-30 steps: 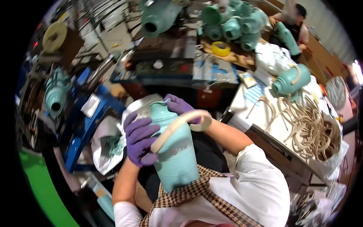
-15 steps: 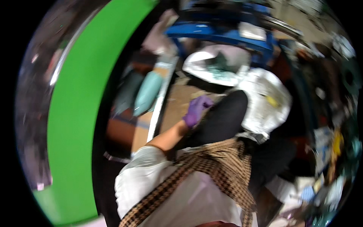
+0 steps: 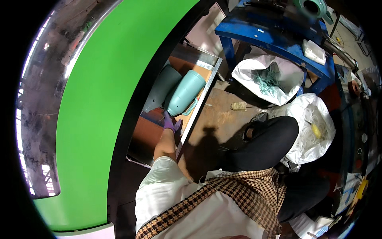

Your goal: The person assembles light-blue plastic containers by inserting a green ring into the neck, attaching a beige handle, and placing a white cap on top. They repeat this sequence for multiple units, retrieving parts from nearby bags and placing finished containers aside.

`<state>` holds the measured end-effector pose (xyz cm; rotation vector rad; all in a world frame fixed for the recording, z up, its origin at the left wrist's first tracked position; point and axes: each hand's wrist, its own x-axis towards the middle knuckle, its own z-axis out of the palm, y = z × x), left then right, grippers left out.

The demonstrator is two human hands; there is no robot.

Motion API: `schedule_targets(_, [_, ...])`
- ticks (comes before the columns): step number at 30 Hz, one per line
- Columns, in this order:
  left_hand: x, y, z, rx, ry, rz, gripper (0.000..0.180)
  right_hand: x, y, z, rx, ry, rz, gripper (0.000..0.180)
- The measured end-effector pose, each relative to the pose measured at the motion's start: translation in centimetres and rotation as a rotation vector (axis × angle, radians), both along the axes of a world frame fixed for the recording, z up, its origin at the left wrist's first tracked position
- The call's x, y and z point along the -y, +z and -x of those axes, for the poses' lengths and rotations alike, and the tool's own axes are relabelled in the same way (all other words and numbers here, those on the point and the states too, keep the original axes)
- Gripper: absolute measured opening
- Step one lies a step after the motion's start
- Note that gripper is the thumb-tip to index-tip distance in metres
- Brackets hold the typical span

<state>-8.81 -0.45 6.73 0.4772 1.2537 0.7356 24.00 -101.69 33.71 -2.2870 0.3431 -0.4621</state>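
Note:
My left hand, in a purple glove, reaches into an open bay at the side of the green machine. Its fingers stretch toward the lower end of a pale teal plastic jug with a loop handle, and the thumb stands apart. The fingertips are at the jug's end; whether they press on it I cannot tell. The jug lies tilted on a cardboard-coloured surface. Beside it, in shade, is a second, darker teal jug-like body. My right hand is out of view.
A green machine panel curves along the left. A metal rail edges the bay. A white sack with teal scraps stands by a blue table. Another white sack with clear scraps is near my knee. A small block lies on the floor.
My left hand has moved from beside my knee leftward into the bay, up to the pale teal jug. The view has shifted and become sharper.

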Motion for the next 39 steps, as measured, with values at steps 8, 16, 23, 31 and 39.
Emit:
schedule_targets(8, [1.4,4.6,-12.6,-0.441,0.038,-0.761,0.054,-16.4,-0.3,1.2,0.177,0.414,0.412,0.035])
schedule_targets(16, [22.4,30.8,-18.4,-0.366,-0.828,-2.082,0.078,-39.0,0.0,3.3,0.29,0.901,0.001,0.032])
schedule_targets(23, [32.8,28.2,-23.9,0.018,-1.029,-2.05,0.08,-50.3,-2.0,5.6,0.442,1.186,0.268,0.055])
schedule_targets(31, [35.1,27.7,-26.2,0.237,-1.385,-2.104,0.076,-48.0,-4.9,5.8,0.177,1.101,0.448,0.038])
schedule_targets(39, [31.8,25.4,-32.0,0.29,-1.298,-2.395,0.06,-46.9,-2.1,2.5,0.281,1.128,0.288,0.05])
